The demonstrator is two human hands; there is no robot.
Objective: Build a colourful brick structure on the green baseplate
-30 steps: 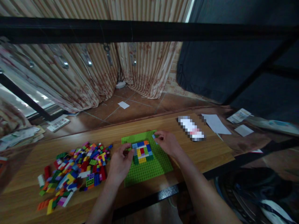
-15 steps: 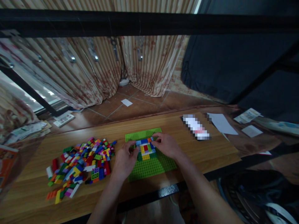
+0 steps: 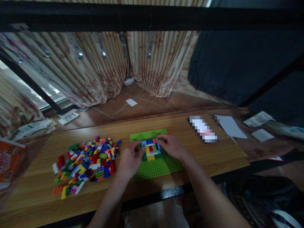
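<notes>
A green studded baseplate lies on the table in front of me. On it stands a low build of toy bricks in blue, white, red, yellow and green. My left hand is at the build's left side, thumb and forefinger curved with a gap between them. At the far right corner, the thumb and forefinger of my right hand close on a small blue brick at the end of the back row. My fingers partly cover both sides of the build.
A heap of loose bricks in many colours spreads to the left on the wooden table. A blurred-out phone lies to the right, near a white paper sheet. A black bar with hanging hooks crosses above.
The view has shifted slightly, so everything on the table sits a little further right. Both hands stay beside the build, with the right fingertips still at its far right corner.
</notes>
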